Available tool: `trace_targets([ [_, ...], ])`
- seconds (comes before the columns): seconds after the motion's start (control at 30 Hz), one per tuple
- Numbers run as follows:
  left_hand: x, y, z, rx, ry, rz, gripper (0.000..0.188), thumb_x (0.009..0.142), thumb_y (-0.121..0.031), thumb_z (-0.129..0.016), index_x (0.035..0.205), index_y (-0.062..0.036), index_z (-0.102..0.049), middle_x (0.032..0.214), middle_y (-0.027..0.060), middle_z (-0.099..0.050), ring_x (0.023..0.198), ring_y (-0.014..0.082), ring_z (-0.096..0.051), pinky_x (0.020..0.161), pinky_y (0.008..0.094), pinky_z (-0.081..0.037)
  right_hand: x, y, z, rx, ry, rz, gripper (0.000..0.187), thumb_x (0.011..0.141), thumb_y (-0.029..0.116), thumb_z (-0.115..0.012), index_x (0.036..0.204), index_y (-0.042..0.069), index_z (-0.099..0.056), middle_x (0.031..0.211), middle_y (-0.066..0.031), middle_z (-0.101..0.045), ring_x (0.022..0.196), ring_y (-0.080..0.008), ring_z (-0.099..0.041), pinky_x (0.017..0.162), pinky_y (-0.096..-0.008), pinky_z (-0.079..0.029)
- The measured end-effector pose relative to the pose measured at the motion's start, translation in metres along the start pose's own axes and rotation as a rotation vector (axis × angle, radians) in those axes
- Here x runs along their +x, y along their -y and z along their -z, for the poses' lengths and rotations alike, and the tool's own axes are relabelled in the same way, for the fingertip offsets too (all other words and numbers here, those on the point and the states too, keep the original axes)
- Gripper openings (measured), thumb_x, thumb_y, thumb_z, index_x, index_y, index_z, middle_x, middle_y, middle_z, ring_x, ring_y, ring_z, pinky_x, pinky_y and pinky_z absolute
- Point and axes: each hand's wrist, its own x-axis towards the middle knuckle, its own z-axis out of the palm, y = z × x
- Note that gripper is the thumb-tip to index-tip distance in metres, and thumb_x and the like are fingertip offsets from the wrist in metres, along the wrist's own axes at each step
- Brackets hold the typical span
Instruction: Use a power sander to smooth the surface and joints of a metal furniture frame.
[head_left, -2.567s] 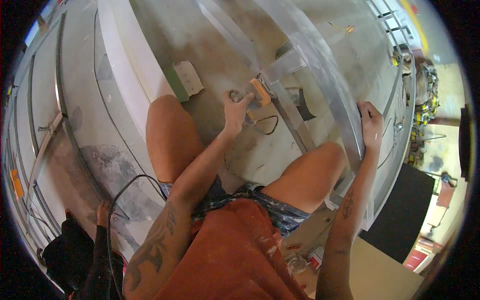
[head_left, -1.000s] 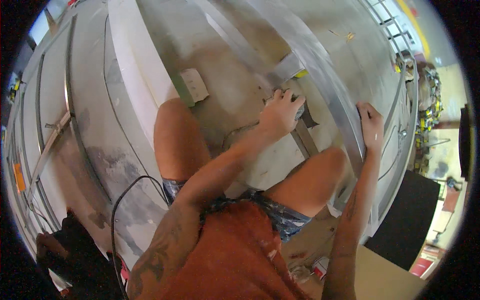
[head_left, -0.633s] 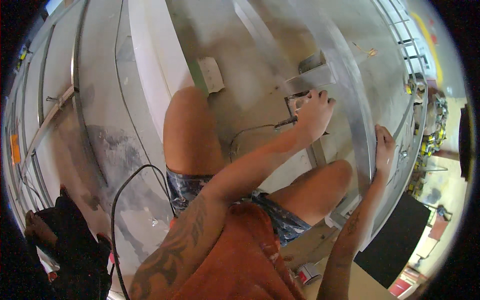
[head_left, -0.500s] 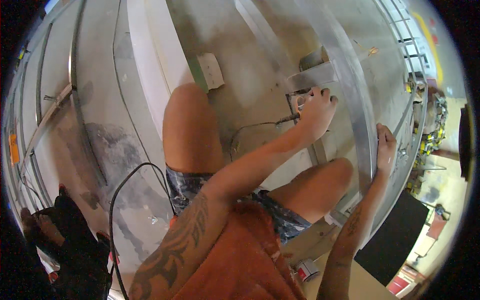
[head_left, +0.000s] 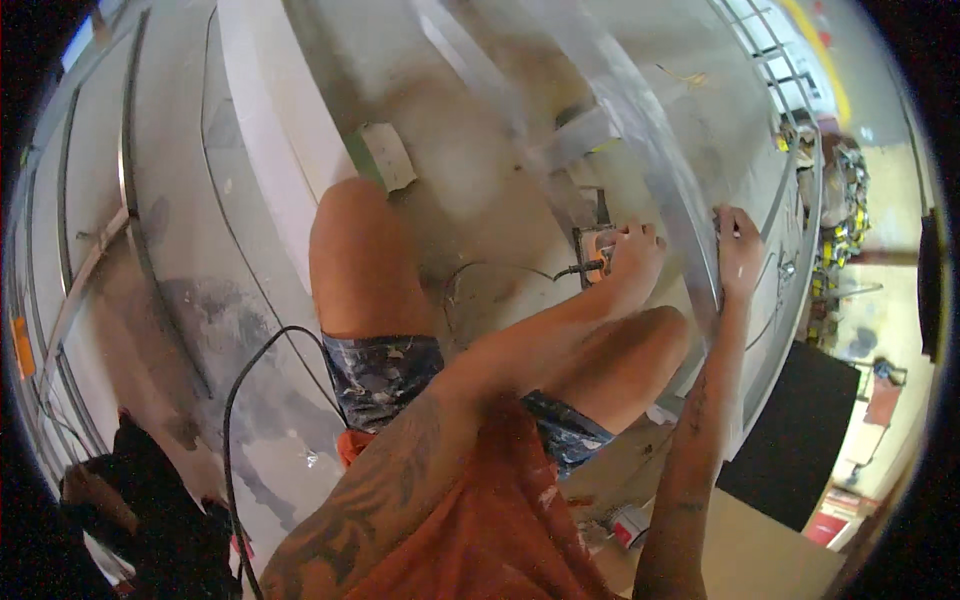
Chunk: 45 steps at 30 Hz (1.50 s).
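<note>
My left hand (head_left: 634, 262) is closed over a small orange and black corded sander (head_left: 596, 262) with a squarish base. The sander rests on or against the thinner metal bar (head_left: 470, 62) of a frame; the exact contact is hidden by my hand. Its black cord trails off to the left. My right hand (head_left: 740, 255) grips the outer edge of the wide silvery metal bar (head_left: 655, 135), fingers curled and thumb partly hidden. A short crosspiece (head_left: 580, 138) joins the two bars beyond the sander.
A long white board (head_left: 270, 100) lies left of my knee, beside a green and white block (head_left: 382, 156). A black cable (head_left: 250, 365) loops at the left. Metal rods (head_left: 128, 150) stand farther left, and a dark panel (head_left: 795, 430) lies at the right. Near my lap is a can (head_left: 628, 525).
The view has shifted a little. My left hand and the sander have moved nearer to me along the bar. My right hand has slid farther away along the wide bar's edge.
</note>
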Motion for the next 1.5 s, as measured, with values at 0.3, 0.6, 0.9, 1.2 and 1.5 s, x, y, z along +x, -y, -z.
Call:
trace_targets([
  [0.3, 0.002, 0.008, -0.064, 0.05, 0.092, -0.056, 0.034, 0.083, -0.022, -0.063, 0.112, -0.0077, -0.073, 0.12, 0.0145, -0.062, 0.115, 0.0353, -0.054, 0.08, 0.0542, -0.052, -0.173, 0.026, -0.088, 0.508, -0.238, -0.321, 0.027, 0.1, 0.022, -0.061, 0.115, 0.0, -0.065, 0.111, -0.0116, -0.069, 0.096, -0.0237, -0.065, 0.086, -0.0358, -0.052],
  [0.6, -0.006, -0.034, 0.023, -0.147, 0.556, -0.129, 0.035, 0.091, -0.02, -0.052, 0.115, -0.003, -0.069, 0.13, 0.0193, -0.063, 0.12, 0.0368, -0.061, 0.096, 0.0541, -0.045, -0.172, -0.035, -0.103, 0.945, -0.125, -0.633, 0.057, 0.099, 0.026, -0.056, 0.15, 0.005, -0.041, 0.161, -0.0212, -0.027, 0.139, -0.0389, -0.041, 0.105, -0.047, -0.047],
  [0.9, -0.008, 0.092, 0.061, -0.369, 0.445, -0.184, 0.057, 0.105, -0.04, -0.032, 0.138, 0.0005, -0.053, 0.142, 0.0278, -0.051, 0.133, 0.0469, -0.045, 0.112, 0.0492, -0.034, -0.097, 0.04, -0.139, -0.106, 0.039, -0.493, 0.051, 0.091, 0.025, -0.057, 0.128, -0.009, -0.055, 0.137, -0.0287, -0.05, 0.133, -0.0473, -0.043, 0.113, -0.0577, -0.029],
  [1.2, 0.018, -0.019, 0.244, -0.121, 0.443, -0.432, 0.041, 0.101, -0.035, -0.055, 0.128, -0.006, -0.064, 0.121, 0.0227, -0.067, 0.111, 0.0373, -0.065, 0.096, 0.0415, -0.049, -0.097, 0.038, -0.116, 0.163, 0.083, -0.536, 0.068, 0.072, 0.02, -0.077, 0.131, -0.003, -0.051, 0.14, -0.0243, -0.049, 0.122, -0.0502, -0.053, 0.103, -0.0569, -0.047],
  [1.5, 0.13, 0.017, 0.21, 0.328, 0.529, -0.462, 0.073, 0.1, -0.063, -0.037, 0.116, 0.001, -0.069, 0.115, 0.0287, -0.066, 0.112, 0.0424, -0.061, 0.096, 0.046, -0.045, -0.237, -0.157, -0.049, -0.028, -0.141, -0.642, 0.1, 0.063, 0.025, -0.082, 0.148, 0.006, -0.034, 0.143, -0.0326, -0.042, 0.12, -0.0471, -0.054, 0.103, -0.0458, -0.047],
])
